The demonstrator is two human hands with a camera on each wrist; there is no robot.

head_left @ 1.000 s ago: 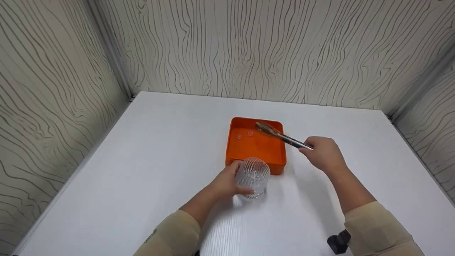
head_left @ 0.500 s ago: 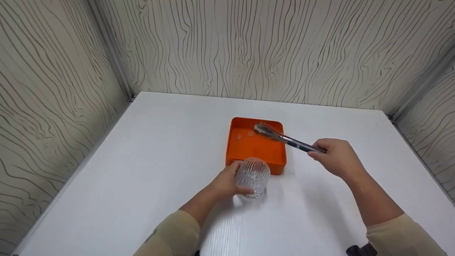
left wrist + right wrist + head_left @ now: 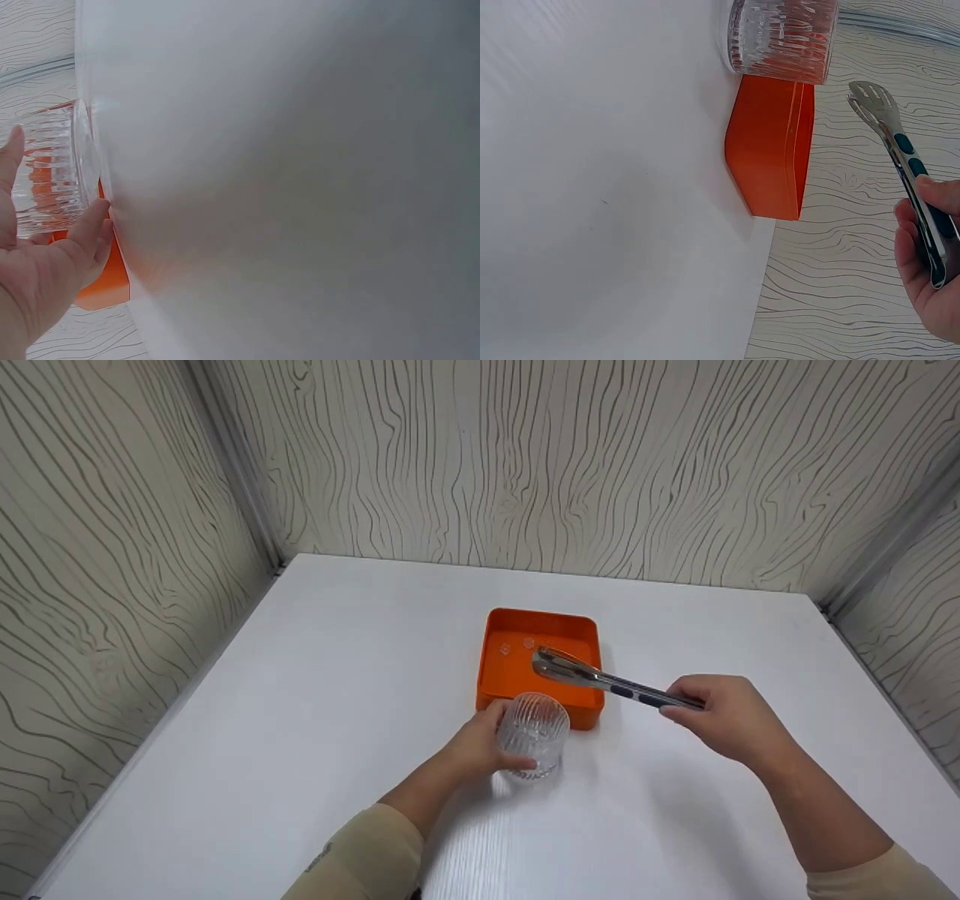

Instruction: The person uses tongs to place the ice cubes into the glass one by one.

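Note:
In the head view my left hand (image 3: 476, 746) grips a clear ribbed glass (image 3: 534, 735) standing at the near side of the orange tray (image 3: 540, 702). Its thumb lies across the glass's near side, and some fingers are hidden behind. My right hand (image 3: 724, 716) holds metal tongs (image 3: 622, 686) with dark grip patches, their slotted heads raised over the tray's right part. The right wrist view shows the tongs (image 3: 900, 146) with their heads close together; whether anything small lies between them I cannot tell. Two small clear pieces (image 3: 529, 643) lie inside the tray toward the back.
Everything stands on a white table (image 3: 337, 660). Wood-patterned panels (image 3: 510, 465) rise behind it and at both sides, with metal posts (image 3: 232, 465) at the corners.
My right hand has moved right and toward me, drawing the tongs' heads from the tray's back area to nearer its front. The left hand and glass stay in place.

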